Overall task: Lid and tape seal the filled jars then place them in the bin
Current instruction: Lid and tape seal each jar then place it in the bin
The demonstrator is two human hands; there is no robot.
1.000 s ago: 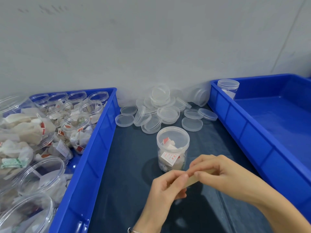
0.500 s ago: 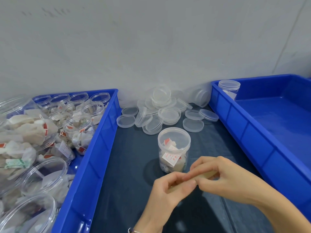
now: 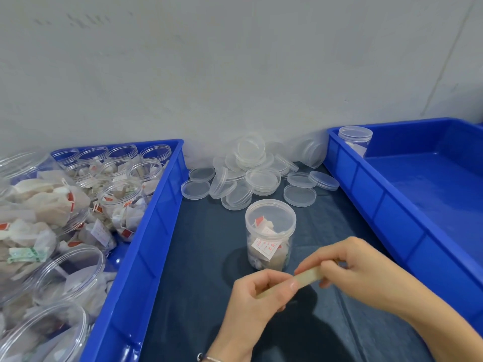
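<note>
A clear lidded jar (image 3: 270, 235) filled with white sachets stands on the dark mat at the centre. Just in front of it, both hands hold a pale strip of tape (image 3: 307, 276). My left hand (image 3: 257, 303) pinches its left end between thumb and fingers. My right hand (image 3: 358, 270) pinches its right end. The strip is clear of the jar. On the right is the blue bin (image 3: 407, 210), with one lidded jar (image 3: 355, 139) in its far left corner.
A pile of clear loose lids (image 3: 257, 173) lies behind the jar by the wall. A blue bin (image 3: 146, 246) on the left holds several open jars (image 3: 122, 202) stuffed with sachets. Larger open jars (image 3: 68, 275) fill the near left.
The hands have shifted slightly right along the strip and more of the tape shows between them. The jar has not moved.
</note>
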